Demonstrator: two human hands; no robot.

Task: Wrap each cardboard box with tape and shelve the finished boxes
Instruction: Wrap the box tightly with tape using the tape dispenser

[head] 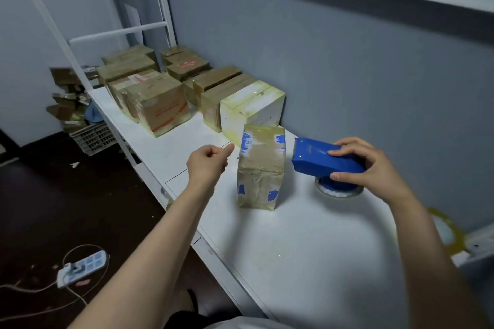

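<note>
Boxes (157,104) with tape already on them stand in rows at the far left of the white desk (294,235), by the wall. I judge wrapping to be the step in hand and shelving to be not yet due.

Left hand (208,161): fingers clenched, thumb pressed to forefinger, just beside the upper left corner of the small box (260,168). It looks like a pinch on a tape end, but I cannot make out any clear tape there.

Small box: upright near the desk's middle, between the hands. It is brown with blue patches and glossy with tape. Neither hand seems to touch it.

Tape dispenser (324,160): blue, just right of the box, toothed edge facing it. The roll (338,191) sits beneath, low at the desk.

Right hand (374,165): grasps the dispenser's rear, fingers over the top, thumb under.

Spare roll (446,230): at the far right edge.

Advice as I see it:
- Brace the box, since it is tall and narrow and a sideways pull could tip it.
- Keep the strip taut and level.
- Press down before cutting on the teeth.
</note>
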